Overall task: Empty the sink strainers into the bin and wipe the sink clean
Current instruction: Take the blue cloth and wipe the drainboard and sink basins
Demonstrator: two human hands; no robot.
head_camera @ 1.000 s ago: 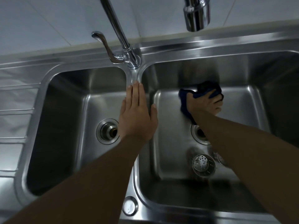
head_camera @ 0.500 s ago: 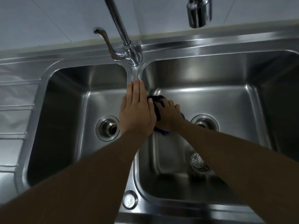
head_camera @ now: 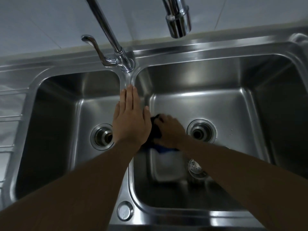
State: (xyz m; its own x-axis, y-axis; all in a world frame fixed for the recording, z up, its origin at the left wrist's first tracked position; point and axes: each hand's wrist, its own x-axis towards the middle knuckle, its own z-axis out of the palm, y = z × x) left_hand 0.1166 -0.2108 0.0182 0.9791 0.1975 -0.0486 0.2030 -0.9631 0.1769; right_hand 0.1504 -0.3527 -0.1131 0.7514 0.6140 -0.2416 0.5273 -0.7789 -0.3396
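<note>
Cloth (head_camera: 155,130) barely shifted, right hand (head_camera: 170,130) grip curled round it; left hand (head_camera: 130,120) spread flat on sink (head_camera: 128,79) divider.

No writing, label, brand mark, number or sign can be read anywhere in the view.
</note>
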